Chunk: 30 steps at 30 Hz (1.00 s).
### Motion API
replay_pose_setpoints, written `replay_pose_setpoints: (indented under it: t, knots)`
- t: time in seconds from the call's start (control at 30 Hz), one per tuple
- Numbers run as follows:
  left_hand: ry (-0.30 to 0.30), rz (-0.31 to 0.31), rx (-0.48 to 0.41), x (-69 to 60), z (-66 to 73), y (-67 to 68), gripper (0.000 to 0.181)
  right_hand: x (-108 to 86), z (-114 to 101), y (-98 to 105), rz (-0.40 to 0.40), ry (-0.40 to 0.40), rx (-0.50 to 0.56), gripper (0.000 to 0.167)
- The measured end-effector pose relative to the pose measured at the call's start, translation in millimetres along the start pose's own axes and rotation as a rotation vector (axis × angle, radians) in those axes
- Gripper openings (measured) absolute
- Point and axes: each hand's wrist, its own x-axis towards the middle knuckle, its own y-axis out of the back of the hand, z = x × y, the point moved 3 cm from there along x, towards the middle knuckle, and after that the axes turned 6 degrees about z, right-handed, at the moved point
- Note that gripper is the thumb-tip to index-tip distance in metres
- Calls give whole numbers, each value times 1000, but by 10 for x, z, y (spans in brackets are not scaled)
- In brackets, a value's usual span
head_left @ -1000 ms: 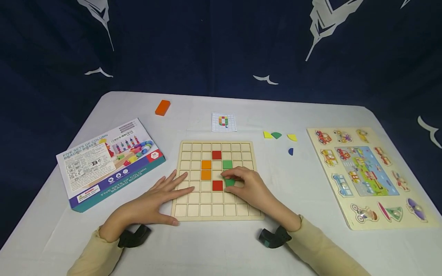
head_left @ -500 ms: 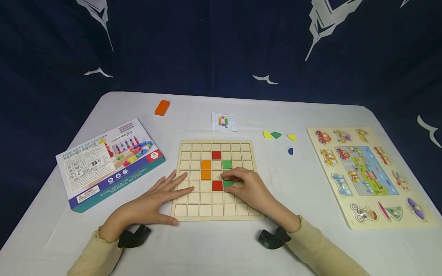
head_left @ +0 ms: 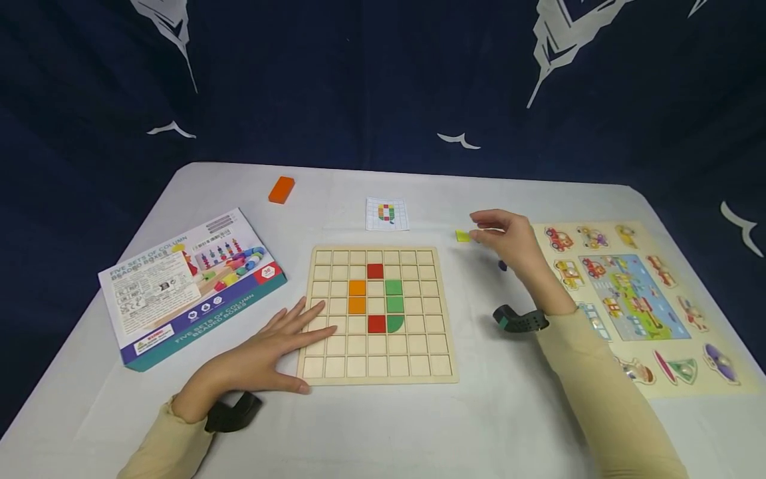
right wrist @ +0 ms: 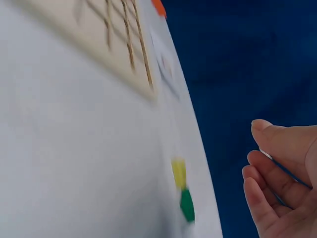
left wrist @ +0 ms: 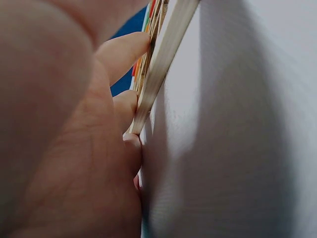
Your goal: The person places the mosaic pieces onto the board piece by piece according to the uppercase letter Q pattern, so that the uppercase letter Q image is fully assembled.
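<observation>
My left hand (head_left: 266, 349) lies spread, its fingertips on the left edge of the wooden grid board (head_left: 368, 386); the left wrist view shows the board's side edge (left wrist: 161, 69) against the fingers. Seated in cells are red squares (head_left: 376, 324), orange squares (head_left: 357, 287), green squares (head_left: 395, 305) and a green quarter-round piece (head_left: 395, 324). Away from the board, my right hand (head_left: 509, 243) hovers by the loose pieces, thumb and fingers apart with nothing between them. Near it lie a yellow piece (head_left: 463, 236), a green piece (right wrist: 187, 206) and a partly covered blue piece (head_left: 503, 265).
A printed pattern card (head_left: 387, 213) lies behind the board, and an orange block (head_left: 281, 190) at the back left. The toy box (head_left: 191, 286) stands at left. At right, a picture peg puzzle (head_left: 643, 299) lies partly under the right forearm.
My right hand has left the board and moved right and away to the loose pieces. The green quarter-round piece stays in the cell beside the lower red square. My left hand has not moved.
</observation>
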Motion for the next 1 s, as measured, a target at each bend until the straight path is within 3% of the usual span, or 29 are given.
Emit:
replay_pose_setpoints:
  t: [0.13,0.27,0.53,0.67,1.0]
  knots:
    - [-15,5,-4,-4,15,-5,84,153,209,88,19,-96,-72,36]
    - [-24,6,1,-7,21,-3,83,201,268,79,-27,-154,-88,35]
    - [-18,2,-10,-4,28,7,82,238,335,-5,-63,-198,-130,34]
    - [-3,-2,0,-5,16,1,83,240,366,-63,-47,-186,-165,33]
    - [10,-1,3,-2,2,2,84,188,348,-130,18,-43,-268,30]
